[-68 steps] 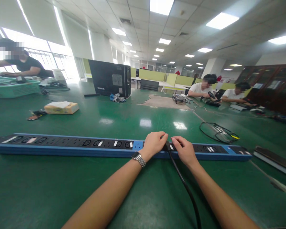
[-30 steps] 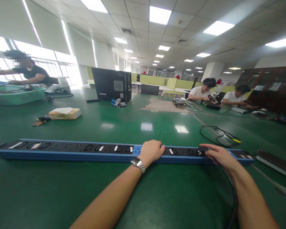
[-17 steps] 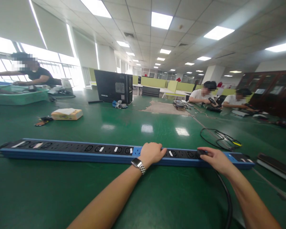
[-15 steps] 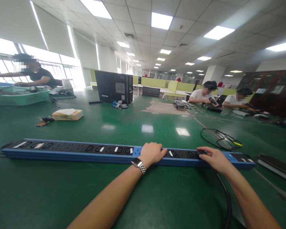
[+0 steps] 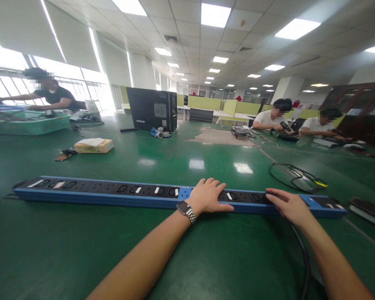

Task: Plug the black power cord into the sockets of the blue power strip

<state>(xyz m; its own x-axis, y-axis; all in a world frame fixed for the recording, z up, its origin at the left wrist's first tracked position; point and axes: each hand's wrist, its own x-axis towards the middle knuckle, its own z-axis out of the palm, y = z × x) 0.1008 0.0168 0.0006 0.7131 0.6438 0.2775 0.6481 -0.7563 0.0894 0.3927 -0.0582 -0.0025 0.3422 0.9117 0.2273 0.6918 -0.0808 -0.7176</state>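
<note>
A long blue and black power strip (image 5: 93, 198) lies across the green table, its rows of sockets facing up and a few white stickers between them. My left hand (image 5: 208, 196), with a watch at the wrist, rests on the strip right of its middle, fingers spread. Toward the right end, my right hand (image 5: 290, 204) pinches the black plug of a thick power cable (image 5: 305, 258) against a socket. The fingers mostly cover this plug, so how deep it sits is hidden. From there the cable curves down toward the near edge of the view.
Beyond the strip lie a tissue pack (image 5: 95, 146), a coiled black cable (image 5: 295, 177), gloves (image 5: 160, 133) and a black computer case (image 5: 151, 109). A green basket (image 5: 34, 125) stands at left. A dark flat object (image 5: 368, 211) lies at right. Several people sit around the table.
My left hand's fingers and thumb have spread wider on the strip. My right hand keeps its pinch on the plug at the same socket. The whole view has shifted slightly.
</note>
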